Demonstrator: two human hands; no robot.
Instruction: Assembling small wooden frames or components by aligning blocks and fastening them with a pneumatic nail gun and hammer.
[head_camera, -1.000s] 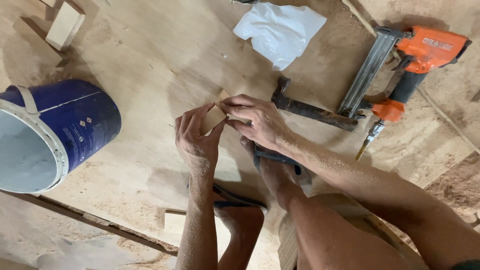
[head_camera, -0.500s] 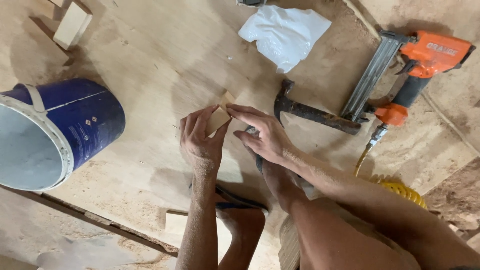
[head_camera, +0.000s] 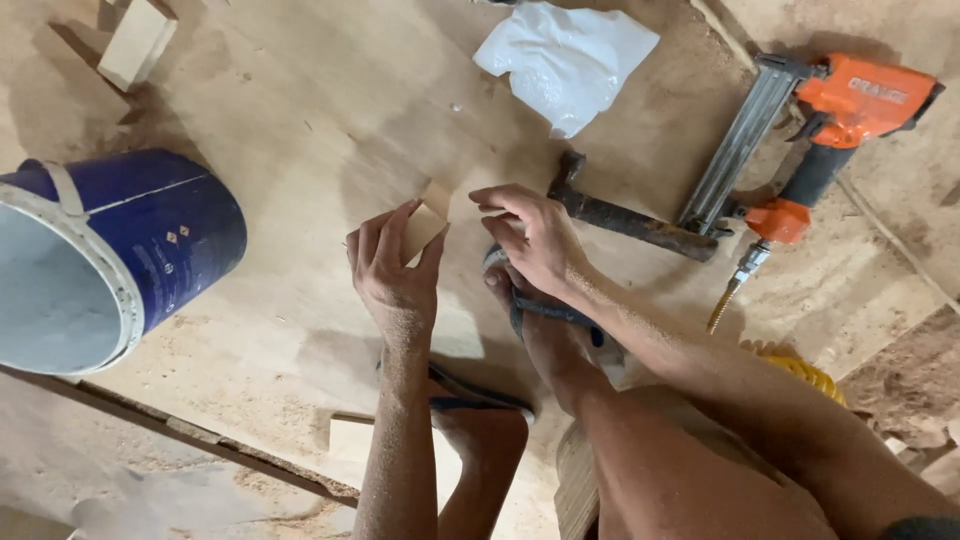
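Dusty plywood floor (head_camera: 300, 110) spreads open ahead of me. A blue plastic bucket (head_camera: 110, 255) lies on its side left; an orange nail gun (head_camera: 810, 130) and rusty hammer (head_camera: 625, 215) crowd the right. My left hand (head_camera: 390, 275) pinches a small pale wood block (head_camera: 425, 225); my right hand (head_camera: 530, 240) hovers beside it, fingers loosely curled, empty.

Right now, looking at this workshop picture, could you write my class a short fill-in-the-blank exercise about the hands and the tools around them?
1. The left hand holds a small block made of ____.
2. The right hand is open and holds ____.
3. The bucket lying on its side is ____ on the outside.
4. Beside the rusty hammer lies an ____ nail gun.

Missing words: wood; nothing; blue; orange
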